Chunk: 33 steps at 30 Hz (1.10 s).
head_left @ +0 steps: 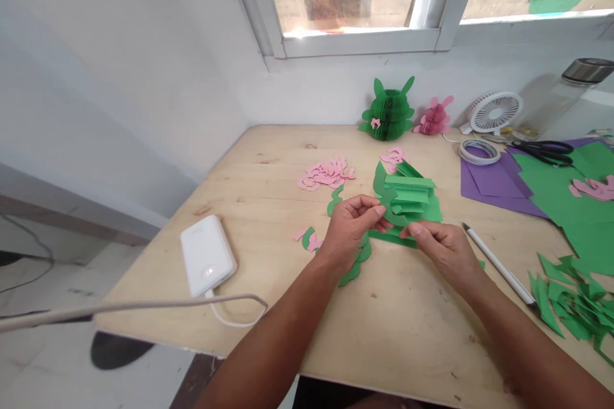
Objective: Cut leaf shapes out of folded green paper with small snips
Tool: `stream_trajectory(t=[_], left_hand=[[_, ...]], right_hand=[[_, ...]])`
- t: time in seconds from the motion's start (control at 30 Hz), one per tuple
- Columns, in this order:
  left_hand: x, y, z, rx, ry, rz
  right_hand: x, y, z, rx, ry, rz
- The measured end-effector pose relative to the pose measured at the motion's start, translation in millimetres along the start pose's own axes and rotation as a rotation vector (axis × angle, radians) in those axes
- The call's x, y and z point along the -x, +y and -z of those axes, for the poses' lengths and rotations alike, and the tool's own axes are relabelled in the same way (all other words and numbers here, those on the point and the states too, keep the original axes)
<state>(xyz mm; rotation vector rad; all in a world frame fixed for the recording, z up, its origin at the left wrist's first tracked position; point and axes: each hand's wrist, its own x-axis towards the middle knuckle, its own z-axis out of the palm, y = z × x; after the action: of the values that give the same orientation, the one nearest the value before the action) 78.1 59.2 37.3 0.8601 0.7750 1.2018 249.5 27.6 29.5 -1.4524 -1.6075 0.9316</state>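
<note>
My left hand [354, 225] pinches a curved green paper cutout [382, 188] in front of a pile of folded green paper [412, 195]. Close on its right, my right hand [439, 244] has thumb and forefinger pressed together at the lower edge of the green paper; what lies between these fingertips is too small to tell. Scalloped green cutouts [354, 271] lie partly under my left wrist. Beyond my hands are a heap of pink cutouts [326, 174] and a smaller pink group [394, 157].
A white power bank [207, 254] with a cable lies at left. Green and pink honeycomb paper figures [387, 112] stand by the wall, near a fan [494, 112]. Tape [480, 152], scissors [544, 151], purple sheets [496, 182], a white pen [499, 265] and green scraps [575, 300] are at right.
</note>
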Motion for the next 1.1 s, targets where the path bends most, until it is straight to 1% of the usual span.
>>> stream_trajectory(t=[0.2, 0.43, 0.53, 0.67, 0.87, 1.1], left_hand=[[-0.6, -1.4, 0.4, 0.006, 0.019, -0.015], [-0.1, -3.1, -1.3, 0.008, 0.022, -0.015], [2.1, -5.2, -4.7, 0.039, 0.023, 0.003], [5.1, -8.3, -9.9, 0.090, 0.033, 0.031], [8.6, -11.0, -15.9, 0.180, 0.086, 0.058], [12.2, -13.3, -19.1, 0.266, 0.108, 0.092]], right_hand=[[-0.5, 3.8, 0.3, -0.014, -0.031, -0.012], [-0.6, 3.1, -1.4, -0.004, 0.006, 0.012], [-0.3, 3.4, -2.4, -0.016, 0.019, 0.021], [-0.4, 5.4, -2.1, -0.042, -0.008, 0.035], [-0.2, 5.1, -1.8, -0.065, -0.026, 0.062], [3.3, 1.8, -5.2, 0.003, 0.063, 0.125]])
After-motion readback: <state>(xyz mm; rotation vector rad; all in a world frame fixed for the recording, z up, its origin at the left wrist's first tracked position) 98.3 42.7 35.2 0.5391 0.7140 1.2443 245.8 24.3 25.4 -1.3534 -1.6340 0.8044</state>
